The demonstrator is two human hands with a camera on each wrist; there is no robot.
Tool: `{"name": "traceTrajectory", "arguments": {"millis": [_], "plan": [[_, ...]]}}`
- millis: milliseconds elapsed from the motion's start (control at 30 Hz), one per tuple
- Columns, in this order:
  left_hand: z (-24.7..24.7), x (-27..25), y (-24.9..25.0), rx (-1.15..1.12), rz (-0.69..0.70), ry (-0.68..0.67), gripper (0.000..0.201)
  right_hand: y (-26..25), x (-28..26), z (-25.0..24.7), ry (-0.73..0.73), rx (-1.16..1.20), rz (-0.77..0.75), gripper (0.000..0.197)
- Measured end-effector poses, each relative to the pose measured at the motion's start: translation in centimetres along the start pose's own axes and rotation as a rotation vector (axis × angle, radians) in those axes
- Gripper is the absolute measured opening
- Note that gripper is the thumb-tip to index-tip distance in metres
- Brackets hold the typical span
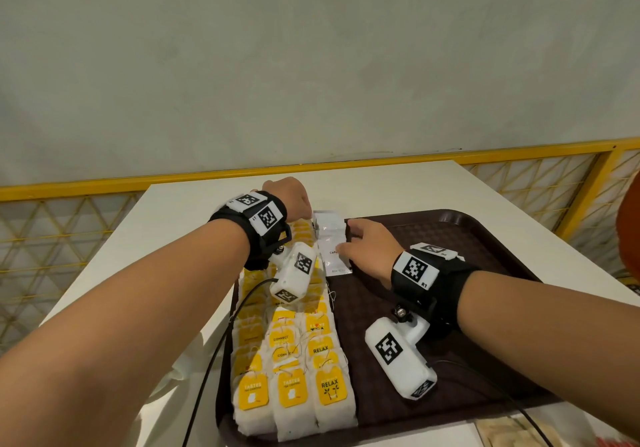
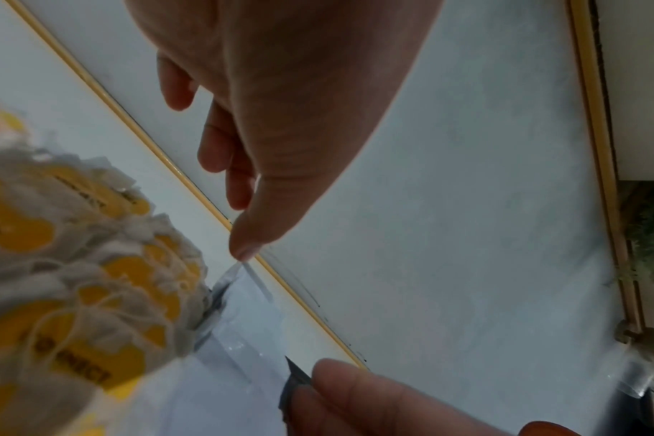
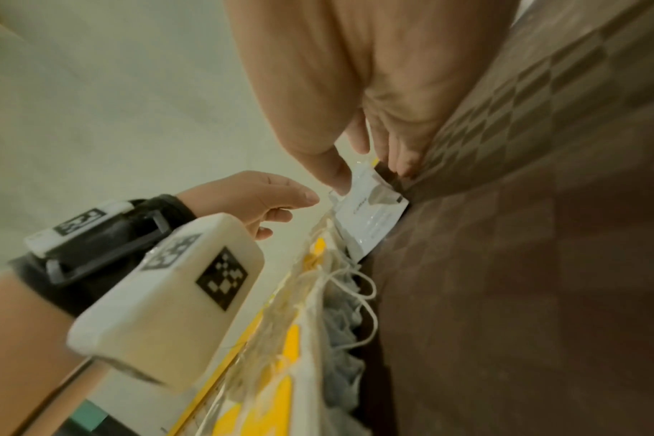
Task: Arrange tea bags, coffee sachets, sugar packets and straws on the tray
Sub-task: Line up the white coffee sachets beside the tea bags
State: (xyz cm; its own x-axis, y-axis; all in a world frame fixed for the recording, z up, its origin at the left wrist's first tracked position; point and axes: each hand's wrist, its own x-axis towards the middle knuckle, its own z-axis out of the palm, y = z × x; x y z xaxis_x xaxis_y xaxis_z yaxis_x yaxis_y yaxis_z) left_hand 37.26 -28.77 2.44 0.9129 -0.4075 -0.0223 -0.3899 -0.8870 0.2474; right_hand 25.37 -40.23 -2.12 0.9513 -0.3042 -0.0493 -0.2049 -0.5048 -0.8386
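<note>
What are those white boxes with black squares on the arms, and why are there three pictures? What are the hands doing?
No robot here: a person is working with two bare hands. The white boxes are small cameras strapped to each wrist. The big picture comes from a camera on the person's head; the other two look along each hand from the wrist.

A brown tray sits on a white table. On its left side lie rows of tea bags with yellow tags. Beside them, at the far end, is a white coffee sachet. The right hand holds the sachet's right edge, thumb on top. The left hand touches its far corner with a fingertip, as the left wrist picture shows. They seem to be setting it straight.
</note>
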Motion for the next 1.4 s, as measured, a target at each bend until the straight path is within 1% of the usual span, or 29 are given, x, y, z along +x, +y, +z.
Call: {"name": "traceTrajectory", "arguments": {"millis": [33,67,100,167,200,300,400,533,600,700,767,867,933,1067,1233,1400], "plan": [[-0.1,-0.1,-0.1,-0.005,-0.003,0.004,0.020,-0.2,0.0,0.1,-0.019,0.034,-0.005,0.036],[-0.2,-0.1,-0.2,-0.005,-0.004,0.008,0.020,-0.3,0.0,0.3,-0.025,0.051,0.001,0.039],[-0.2,-0.2,-0.2,-0.003,-0.007,0.009,0.021,-0.3,0.1,0.5,-0.031,0.049,0.001,0.044],[-0.2,-0.2,-0.3,0.000,-0.009,0.006,0.022,0.2,0.9,1.1,-0.051,0.042,-0.021,0.065],[-0.2,-0.2,-0.3,-0.001,-0.009,0.006,0.022,0.2,1.0,1.3,-0.065,0.033,-0.022,0.070],[-0.2,-0.1,-0.3,0.003,-0.010,0.009,0.021,0.2,1.1,1.4,-0.049,-0.017,0.010,0.059],[-0.3,-0.1,-0.4,0.001,-0.013,0.012,0.021,0.3,1.0,1.3,-0.003,-0.014,0.022,0.055],[-0.3,0.0,-0.4,-0.002,-0.020,0.018,0.022,0.2,1.5,1.3,0.027,-0.003,0.022,0.037],[-0.2,0.0,-0.2,0.005,-0.022,0.019,0.023,0.5,2.1,1.5,0.026,0.001,0.002,0.039],[0.1,0.2,0.1,0.016,-0.011,0.010,0.024,0.6,2.7,1.8,-0.002,0.013,0.006,0.052],[0.4,0.3,0.2,0.009,-0.017,0.003,0.022,0.6,2.7,1.8,-0.008,0.014,0.023,0.057],[0.7,0.5,0.2,0.000,-0.041,0.014,0.019,0.9,3.1,2.1,0.012,0.007,0.029,0.057],[0.7,0.5,0.2,-0.006,-0.044,0.013,0.020,1.0,3.3,2.1,0.027,0.014,0.023,0.054],[0.8,0.4,0.5,-0.045,-0.050,-0.007,0.028,0.5,2.9,1.5,0.045,0.027,0.048,0.047],[0.6,-0.1,1.0,-0.051,-0.016,-0.045,0.043,0.5,3.1,1.7,0.019,0.030,0.029,0.052],[0.5,-0.5,1.2,-0.026,-0.009,-0.044,0.047,0.8,3.3,1.6,0.039,0.039,0.022,0.052]]}}
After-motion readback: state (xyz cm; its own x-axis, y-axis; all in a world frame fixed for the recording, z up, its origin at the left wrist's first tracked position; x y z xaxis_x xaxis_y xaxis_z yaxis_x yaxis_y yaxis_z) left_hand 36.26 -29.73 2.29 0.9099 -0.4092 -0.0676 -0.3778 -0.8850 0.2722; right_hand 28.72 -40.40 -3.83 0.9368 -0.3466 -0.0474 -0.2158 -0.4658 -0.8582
